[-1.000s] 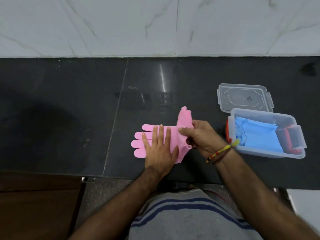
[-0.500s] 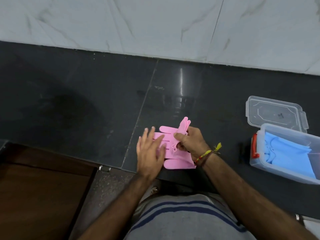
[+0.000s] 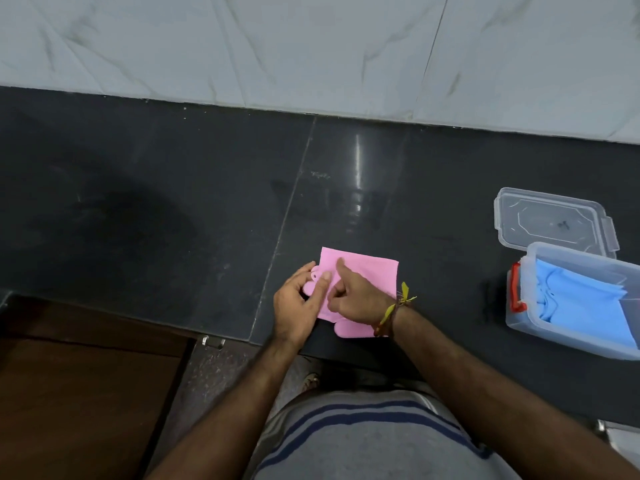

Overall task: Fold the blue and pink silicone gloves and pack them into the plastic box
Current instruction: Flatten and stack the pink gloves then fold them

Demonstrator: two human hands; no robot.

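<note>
The pink glove [image 3: 367, 271] lies folded over on the dark counter near its front edge, its cuff half laid flat over the fingers. My left hand [image 3: 298, 306] pinches the glove's left edge, where finger tips stick out. My right hand [image 3: 353, 296] presses down on the folded top with the index finger stretched out. The thumb part pokes out below my right wrist. The blue glove [image 3: 581, 299] lies folded inside the clear plastic box [image 3: 568, 337] at the far right.
The box's clear lid [image 3: 550, 220] lies flat just behind the box. A red latch [image 3: 516, 289] is on the box's left end. A pale marble wall [image 3: 311, 46] runs along the back of the counter. A brown wooden surface [image 3: 69, 393] lies below left.
The raised cuff half of the pink glove has been brought over to the left and laid flat on its fingers. The head camera has swung left, so the box sits nearer the right edge.
</note>
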